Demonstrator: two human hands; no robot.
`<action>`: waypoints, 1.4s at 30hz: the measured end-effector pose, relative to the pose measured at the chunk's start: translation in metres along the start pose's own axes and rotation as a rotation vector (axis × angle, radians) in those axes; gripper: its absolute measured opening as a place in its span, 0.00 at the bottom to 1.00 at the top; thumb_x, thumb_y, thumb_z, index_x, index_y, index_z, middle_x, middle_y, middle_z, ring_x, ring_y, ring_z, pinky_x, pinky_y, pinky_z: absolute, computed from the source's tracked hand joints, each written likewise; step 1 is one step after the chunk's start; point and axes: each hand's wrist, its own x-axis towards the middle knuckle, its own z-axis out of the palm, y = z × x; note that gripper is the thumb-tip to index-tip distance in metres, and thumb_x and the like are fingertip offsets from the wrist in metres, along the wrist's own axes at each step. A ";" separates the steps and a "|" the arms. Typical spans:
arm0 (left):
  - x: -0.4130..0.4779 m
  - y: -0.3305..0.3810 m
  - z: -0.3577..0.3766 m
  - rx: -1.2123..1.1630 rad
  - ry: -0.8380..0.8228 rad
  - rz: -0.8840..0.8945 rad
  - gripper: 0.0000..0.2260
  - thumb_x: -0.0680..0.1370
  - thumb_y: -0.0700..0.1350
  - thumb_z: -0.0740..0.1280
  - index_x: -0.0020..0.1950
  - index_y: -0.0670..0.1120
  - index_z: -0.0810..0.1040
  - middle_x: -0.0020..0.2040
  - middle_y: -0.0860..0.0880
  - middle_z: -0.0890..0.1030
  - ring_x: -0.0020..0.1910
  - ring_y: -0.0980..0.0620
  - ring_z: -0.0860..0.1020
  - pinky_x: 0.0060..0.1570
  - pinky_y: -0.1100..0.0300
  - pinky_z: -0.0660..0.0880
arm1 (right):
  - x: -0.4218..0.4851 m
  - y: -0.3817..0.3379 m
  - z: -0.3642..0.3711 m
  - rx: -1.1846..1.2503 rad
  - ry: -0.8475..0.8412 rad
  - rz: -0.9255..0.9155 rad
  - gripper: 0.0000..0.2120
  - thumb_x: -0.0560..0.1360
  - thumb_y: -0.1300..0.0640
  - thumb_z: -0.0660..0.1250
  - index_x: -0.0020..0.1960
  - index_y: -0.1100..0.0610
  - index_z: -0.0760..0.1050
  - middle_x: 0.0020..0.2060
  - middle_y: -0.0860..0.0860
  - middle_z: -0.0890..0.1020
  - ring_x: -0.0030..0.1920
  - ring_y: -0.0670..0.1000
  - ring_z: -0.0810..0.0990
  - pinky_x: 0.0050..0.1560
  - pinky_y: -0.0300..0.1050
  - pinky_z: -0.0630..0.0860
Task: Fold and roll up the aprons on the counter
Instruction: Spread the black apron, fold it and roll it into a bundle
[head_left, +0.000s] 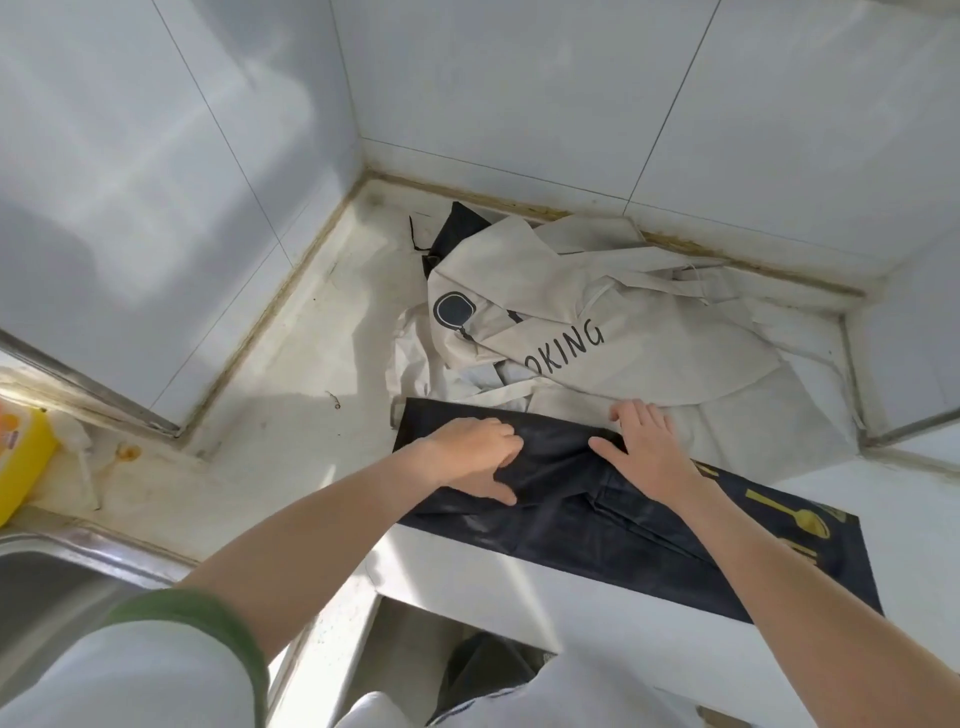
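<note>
A dark navy apron (597, 519) with yellow utensil prints lies folded into a long strip across the front of the white counter (291, 374). Its far end is turned over into a fold. My left hand (475, 452) rests on that fold with fingers curled, gripping the cloth. My right hand (647, 449) lies flat on the fold beside it, fingers straight. Behind them a beige apron (597, 322) printed with "OKING" letters lies crumpled in the corner. Another dark cloth (457, 228) pokes out from under the beige one.
Tiled walls (208, 156) close the corner behind and to the left. A steel sink (57, 582) sits at the lower left with a yellow container (21, 452) on its ledge. The counter's front edge drops off beneath my arms.
</note>
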 end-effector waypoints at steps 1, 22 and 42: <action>0.000 0.002 0.005 0.088 -0.025 0.006 0.24 0.71 0.65 0.67 0.52 0.46 0.70 0.52 0.50 0.73 0.51 0.50 0.71 0.46 0.57 0.69 | -0.005 0.000 0.000 -0.043 0.052 -0.086 0.18 0.76 0.42 0.61 0.52 0.57 0.69 0.47 0.49 0.73 0.48 0.53 0.71 0.51 0.48 0.67; -0.003 0.010 0.006 0.121 0.077 0.038 0.10 0.75 0.34 0.60 0.53 0.44 0.73 0.51 0.48 0.75 0.52 0.48 0.72 0.48 0.59 0.67 | -0.074 0.009 0.020 -0.047 -0.047 -0.245 0.04 0.77 0.57 0.63 0.45 0.58 0.73 0.42 0.50 0.75 0.44 0.52 0.74 0.46 0.44 0.71; 0.041 0.039 0.007 0.018 -0.100 -0.168 0.20 0.81 0.55 0.58 0.69 0.46 0.67 0.66 0.46 0.70 0.65 0.46 0.68 0.63 0.53 0.66 | -0.084 0.030 0.004 0.305 -0.356 0.397 0.35 0.80 0.48 0.59 0.78 0.51 0.41 0.36 0.55 0.78 0.35 0.52 0.77 0.41 0.51 0.77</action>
